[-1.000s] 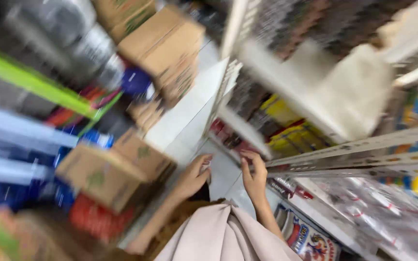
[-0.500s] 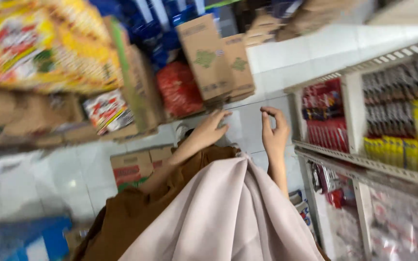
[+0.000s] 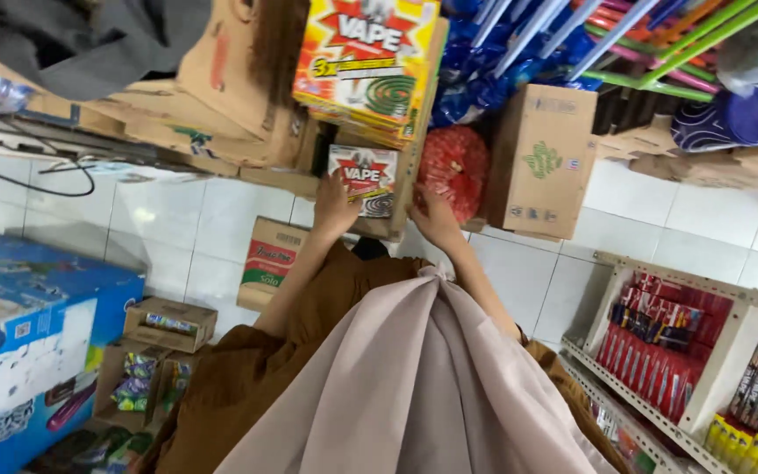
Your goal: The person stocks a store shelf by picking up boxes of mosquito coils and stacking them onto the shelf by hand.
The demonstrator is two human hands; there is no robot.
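I see both hands reaching forward to a small red-and-white coil box [image 3: 363,180], which sits far centre in the scene, at the base of a stack just below a larger yellow-and-red carton [image 3: 368,61]. The left hand [image 3: 333,209] rests against the box's lower left edge; its fingers [image 3: 326,186] lie curled on the box face — whether they grip it or merely touch it, I cannot tell. The right hand [image 3: 436,219] is just right of the box, near the brown carton side; its fingers point up toward the stack, and I cannot tell if they hold anything.

To the right of the hands lies a red mesh bag [image 3: 454,167], then an upright brown carton [image 3: 541,162]. A shelf [image 3: 730,351] of small red packets stands near right. On the tiled floor [image 3: 177,219] at left sit a blue case [image 3: 28,342] and open trays of sweets [image 3: 168,320]. A beige scarf [image 3: 414,386] hangs near centre.
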